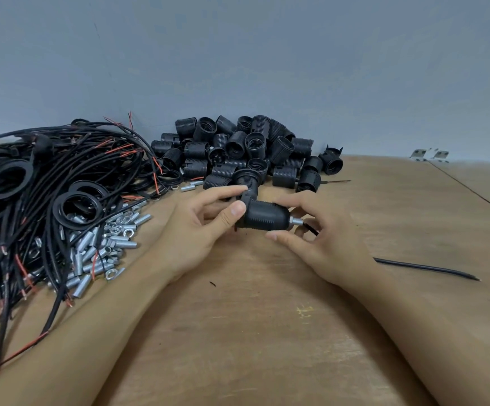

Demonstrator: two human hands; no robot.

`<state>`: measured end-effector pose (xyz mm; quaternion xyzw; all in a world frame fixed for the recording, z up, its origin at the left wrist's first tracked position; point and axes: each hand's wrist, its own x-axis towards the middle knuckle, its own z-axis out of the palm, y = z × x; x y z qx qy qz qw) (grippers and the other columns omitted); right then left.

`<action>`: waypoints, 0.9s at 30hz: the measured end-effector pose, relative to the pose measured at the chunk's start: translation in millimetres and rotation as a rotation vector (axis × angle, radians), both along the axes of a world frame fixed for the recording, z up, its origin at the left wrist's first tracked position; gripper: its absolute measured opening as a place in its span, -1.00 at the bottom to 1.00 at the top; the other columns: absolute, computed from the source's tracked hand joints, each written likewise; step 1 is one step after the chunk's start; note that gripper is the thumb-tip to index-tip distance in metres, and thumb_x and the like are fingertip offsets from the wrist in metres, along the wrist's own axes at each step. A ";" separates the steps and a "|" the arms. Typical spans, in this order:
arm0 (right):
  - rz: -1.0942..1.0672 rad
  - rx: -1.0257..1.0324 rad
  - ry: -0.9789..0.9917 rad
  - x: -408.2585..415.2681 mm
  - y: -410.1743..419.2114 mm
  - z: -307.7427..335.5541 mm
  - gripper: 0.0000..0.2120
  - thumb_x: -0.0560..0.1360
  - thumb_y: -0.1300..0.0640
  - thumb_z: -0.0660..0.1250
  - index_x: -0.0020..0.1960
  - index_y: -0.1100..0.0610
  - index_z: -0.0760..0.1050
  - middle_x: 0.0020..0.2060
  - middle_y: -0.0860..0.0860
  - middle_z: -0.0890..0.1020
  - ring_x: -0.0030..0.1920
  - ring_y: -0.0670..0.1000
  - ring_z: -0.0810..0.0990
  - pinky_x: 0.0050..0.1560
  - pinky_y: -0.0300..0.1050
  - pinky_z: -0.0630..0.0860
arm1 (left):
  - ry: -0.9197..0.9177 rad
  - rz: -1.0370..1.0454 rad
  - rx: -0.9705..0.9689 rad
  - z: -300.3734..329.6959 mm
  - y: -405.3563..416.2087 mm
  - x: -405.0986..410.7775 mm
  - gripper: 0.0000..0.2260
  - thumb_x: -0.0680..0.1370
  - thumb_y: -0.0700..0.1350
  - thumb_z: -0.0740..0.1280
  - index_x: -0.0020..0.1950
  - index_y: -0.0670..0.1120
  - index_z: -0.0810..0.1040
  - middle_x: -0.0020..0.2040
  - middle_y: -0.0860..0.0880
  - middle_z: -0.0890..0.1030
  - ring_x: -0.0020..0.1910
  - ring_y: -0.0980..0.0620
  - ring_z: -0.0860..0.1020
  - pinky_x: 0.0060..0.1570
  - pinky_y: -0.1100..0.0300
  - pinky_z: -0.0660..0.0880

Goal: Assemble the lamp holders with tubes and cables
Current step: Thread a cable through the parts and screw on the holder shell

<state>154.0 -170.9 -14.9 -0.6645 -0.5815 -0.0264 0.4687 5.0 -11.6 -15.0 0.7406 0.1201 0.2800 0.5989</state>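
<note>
A black lamp holder [264,219] lies sideways just above the wooden table [237,332], between both hands. My left hand [199,230] pinches its left end with thumb and forefinger. My right hand [319,241] grips the right end, fingers curled round it. A short metal tube [296,221] sticks out of that end, and a black cable [425,268] runs from it under my right hand and off to the right across the table.
A heap of black threaded lamp holder parts [252,153] lies behind the hands against the grey wall. On the left sits a tangle of black cables and rings [47,194], with several metal tubes and nuts [103,244] beside it. Two metal brackets [431,155] lie far right.
</note>
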 end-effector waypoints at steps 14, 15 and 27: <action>-0.028 -0.062 0.149 -1.3 -3.3 2.3 -0.68 0.36 0.10 0.58 0.04 -0.08 0.56 -0.10 -0.15 0.65 -0.05 -0.09 0.61 -0.02 -0.30 0.56 | -0.051 -0.188 -0.017 3.2 4.4 -5.8 -0.48 0.34 -0.27 0.48 0.29 -0.11 0.53 0.26 -0.05 0.63 0.27 0.01 0.58 0.20 0.20 0.51; -0.018 -0.063 0.166 -1.7 -2.5 2.4 -0.70 0.36 0.10 0.58 0.02 -0.09 0.56 -0.12 -0.16 0.65 -0.06 -0.09 0.62 0.00 -0.29 0.56 | -0.052 -0.187 -0.007 3.9 4.9 -6.1 -0.46 0.33 -0.27 0.49 0.30 -0.10 0.52 0.27 -0.06 0.62 0.27 0.00 0.57 0.21 0.19 0.51; 0.028 0.019 0.093 -0.3 -1.3 1.6 -0.64 0.37 0.18 0.56 0.10 -0.01 0.53 0.01 -0.03 0.63 0.07 0.01 0.62 0.04 0.02 0.59 | 0.003 -0.080 -0.087 -3.3 3.1 -0.6 -0.56 0.46 -0.07 0.36 0.26 -0.28 0.55 -0.02 -0.09 0.72 -0.10 0.00 0.69 -0.11 0.19 0.61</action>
